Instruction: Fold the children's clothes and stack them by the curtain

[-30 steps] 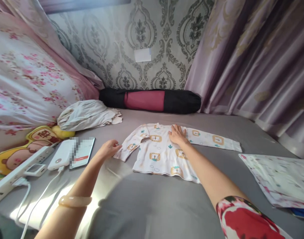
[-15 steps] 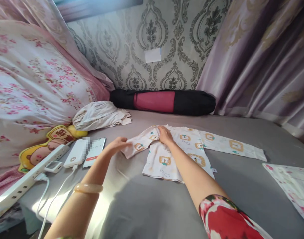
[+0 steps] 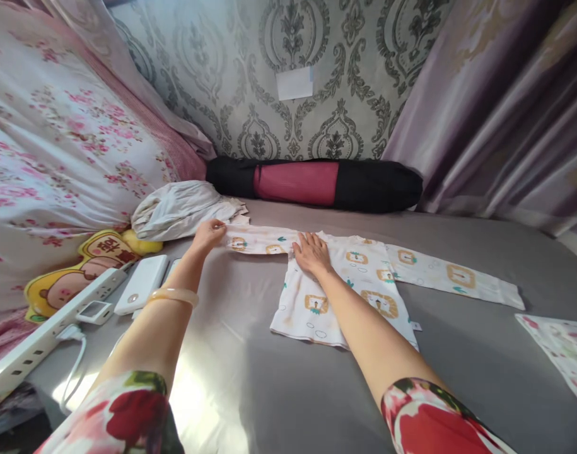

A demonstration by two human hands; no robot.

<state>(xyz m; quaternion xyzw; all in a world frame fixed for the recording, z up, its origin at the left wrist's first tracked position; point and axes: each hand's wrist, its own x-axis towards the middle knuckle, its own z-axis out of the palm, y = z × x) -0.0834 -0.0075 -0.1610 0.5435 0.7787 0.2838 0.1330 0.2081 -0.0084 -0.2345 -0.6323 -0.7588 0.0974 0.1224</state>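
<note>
A small white long-sleeved shirt [image 3: 333, 296] with orange lion prints lies spread on the grey sheet. My left hand [image 3: 210, 234] pinches the cuff of its left-hand sleeve, which is stretched out straight to the side. Pressed flat near that sleeve's shoulder seam is my right hand [image 3: 313, 253], fingers extended on the cloth. The other sleeve [image 3: 461, 275] lies out to the right, touched by neither hand. My right forearm covers part of the shirt's middle.
Left are a power strip [image 3: 56, 334], a white power bank [image 3: 141, 285], a yellow plush [image 3: 84, 268] and a crumpled pale cloth [image 3: 184, 211]. A black-and-red roll bag [image 3: 311, 183] lies along the wall. Another printed cloth [image 3: 560, 353] lies at right.
My left hand has moved up and left with the cuff, pulling the sleeve from a slanting, bent position to straight out. My right hand has flattened on the shirt's shoulder.
</note>
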